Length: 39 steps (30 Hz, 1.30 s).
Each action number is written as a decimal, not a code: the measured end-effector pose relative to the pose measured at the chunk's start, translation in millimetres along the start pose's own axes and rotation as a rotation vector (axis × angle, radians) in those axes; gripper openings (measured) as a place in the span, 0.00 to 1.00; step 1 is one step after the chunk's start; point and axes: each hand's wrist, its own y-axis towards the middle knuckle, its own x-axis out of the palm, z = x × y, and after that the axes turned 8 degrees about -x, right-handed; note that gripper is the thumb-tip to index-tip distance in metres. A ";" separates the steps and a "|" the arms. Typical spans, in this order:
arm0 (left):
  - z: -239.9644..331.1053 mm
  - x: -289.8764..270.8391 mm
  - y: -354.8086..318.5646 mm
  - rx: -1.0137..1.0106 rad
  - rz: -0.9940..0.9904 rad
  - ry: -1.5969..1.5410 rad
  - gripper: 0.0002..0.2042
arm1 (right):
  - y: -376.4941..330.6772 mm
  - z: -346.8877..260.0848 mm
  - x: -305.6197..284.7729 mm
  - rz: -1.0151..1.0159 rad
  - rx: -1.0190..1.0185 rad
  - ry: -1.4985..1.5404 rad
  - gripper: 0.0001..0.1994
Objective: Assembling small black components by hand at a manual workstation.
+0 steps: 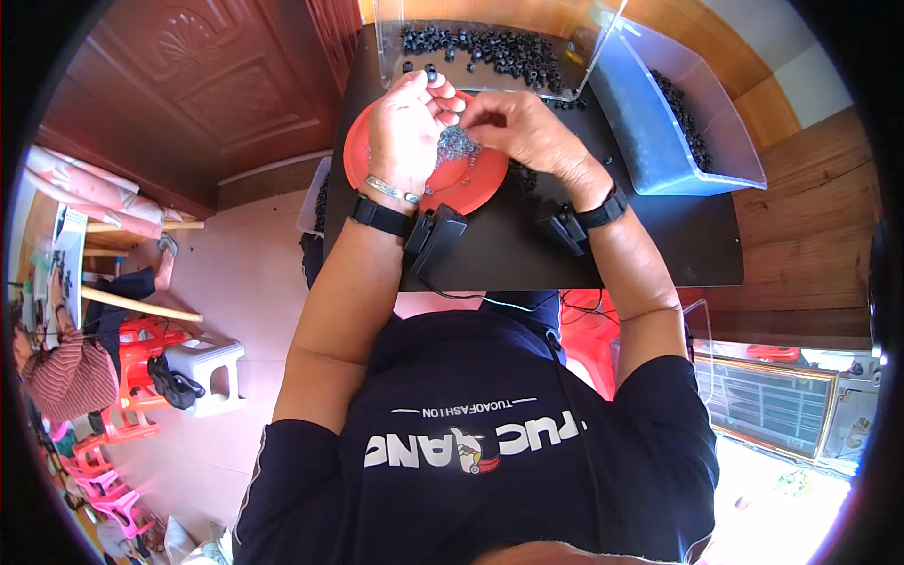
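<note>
Evidently, your work is in progress, with plenty of stock unhandled: black pieces (508, 52) fill part of the clear bin (591, 66), and small shiny bits (457, 144) lie heaped in the red plate (485, 193). The blue bin (650, 141) also contains black pieces; whether they are finished cannot be determined. Your left hand (407, 122) appears to pinch one black bead (431, 74) at its fingertips, near the plate's far rim. Your right hand (527, 137) is bunched beside it; its contents, if any, are hidden. The bead looks round, showing no clear long axis or facing.
</note>
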 end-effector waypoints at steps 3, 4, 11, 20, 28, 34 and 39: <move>-2.2 2.6 0.8 -0.025 -0.028 0.021 0.10 | -0.4 16.1 -12.0 0.024 0.062 0.326 0.06; -2.1 3.2 -0.1 -0.031 -0.019 0.034 0.10 | -0.1 19.1 -12.7 0.030 0.067 0.485 0.07; -4.6 5.4 -1.0 -0.055 0.009 0.064 0.11 | -0.8 23.6 -13.3 0.119 0.017 0.719 0.09; -17.5 21.1 -12.9 -0.118 -0.049 0.255 0.08 | -1.1 15.1 -8.8 0.283 -0.069 0.427 0.09; -16.1 20.7 -12.1 -0.078 -0.166 0.316 0.09 | -3.9 8.2 -15.0 0.383 -0.152 0.489 0.08; -17.6 21.3 -11.2 -0.076 -0.160 0.275 0.07 | -4.1 7.3 -15.1 0.378 -0.270 0.447 0.07; -20.1 20.9 -11.4 -0.101 -0.098 0.263 0.08 | -2.9 10.9 -10.0 0.344 -0.347 0.339 0.07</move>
